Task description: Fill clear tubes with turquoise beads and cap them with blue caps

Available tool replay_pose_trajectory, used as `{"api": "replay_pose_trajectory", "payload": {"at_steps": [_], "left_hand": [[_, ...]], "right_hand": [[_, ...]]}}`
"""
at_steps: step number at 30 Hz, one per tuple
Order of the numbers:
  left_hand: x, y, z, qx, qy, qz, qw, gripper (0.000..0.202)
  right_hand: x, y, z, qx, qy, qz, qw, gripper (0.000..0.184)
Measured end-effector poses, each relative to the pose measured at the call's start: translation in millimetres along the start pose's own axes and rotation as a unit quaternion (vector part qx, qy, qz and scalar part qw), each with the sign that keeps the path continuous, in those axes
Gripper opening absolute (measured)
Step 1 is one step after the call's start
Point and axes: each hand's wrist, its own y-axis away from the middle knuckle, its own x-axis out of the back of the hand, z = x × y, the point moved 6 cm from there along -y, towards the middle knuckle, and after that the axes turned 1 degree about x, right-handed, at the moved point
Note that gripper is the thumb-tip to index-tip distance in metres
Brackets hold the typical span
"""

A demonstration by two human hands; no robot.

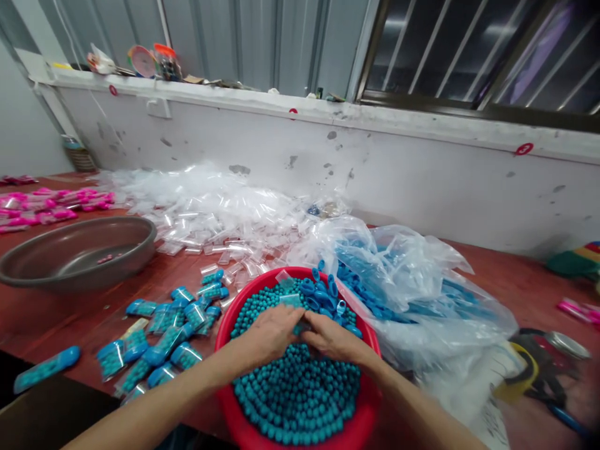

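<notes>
My left hand (274,331) and my right hand (330,336) meet over a red basin (228,400) filled with round teal beads (295,400). Both are closed, fingertips together, around something small that the fingers mostly hide. Just beyond my left hand's fingers, a clear plastic container (291,300) lies on the beads. Blue caps (323,294) with open ends are heaped in the basin's far right part, close to my right hand. Left of the basin sit several clear containers with blue caps and teal beads (169,344); another bead-filled container (47,369) lies at the table's edge.
Clear empty containers (225,212) are piled along the wall. An open plastic bag (403,269) of blue caps stands right of the basin. A grey basin (79,250) and pink-capped pieces (51,206) are at left. Yellow tape (522,372) lies at right.
</notes>
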Motion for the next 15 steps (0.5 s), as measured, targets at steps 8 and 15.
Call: {"api": "replay_pose_trajectory", "payload": {"at_steps": [8,15], "left_hand": [[-51.9,28.4,-29.5,0.182,0.085,-0.112,0.973,0.003],[-90.6,-13.2,-20.4,0.255,0.301,-0.165,0.904,0.019]], "right_hand": [[11.6,39.3,12.1,-0.022,0.181,0.103,0.978,0.046],[29.6,50.1,33.7,-0.057,0.220,0.146,0.963,0.035]]}}
